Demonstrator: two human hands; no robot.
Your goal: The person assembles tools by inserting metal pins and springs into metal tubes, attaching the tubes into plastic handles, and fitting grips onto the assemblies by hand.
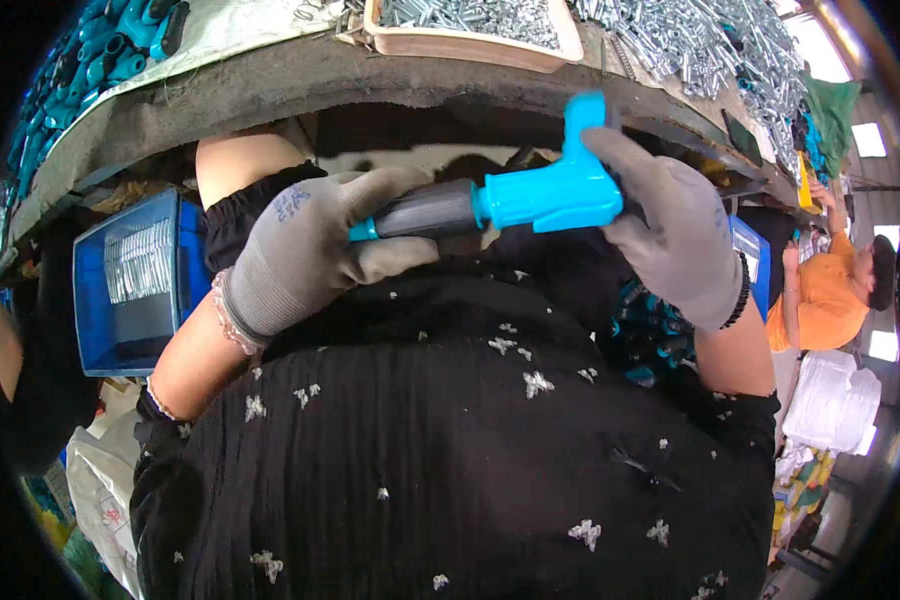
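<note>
Both my hands wear grey gloves and hold one piece in front of my body. It has a bright blue plastic body [545, 195] with a short arm bent upward at its right end, and a dark ribbed grip [428, 210] on the left. My left hand [305, 240] is closed round the grip, thumb above and fingers below; a bit of blue shows at the grip's end. My right hand [682, 235] holds the blue body's right end between its fingers. What kind of tool this is, I cannot make out.
Ahead runs a workbench edge [270, 120] with a tray [470, 45] of small metal parts, a heap of metal pieces [690, 40] and teal plastic parts [100, 60]. A blue crate [95, 300] stands at left. Teal-and-black parts [655, 325] lie by my right forearm. Another person [825, 295] sits far right.
</note>
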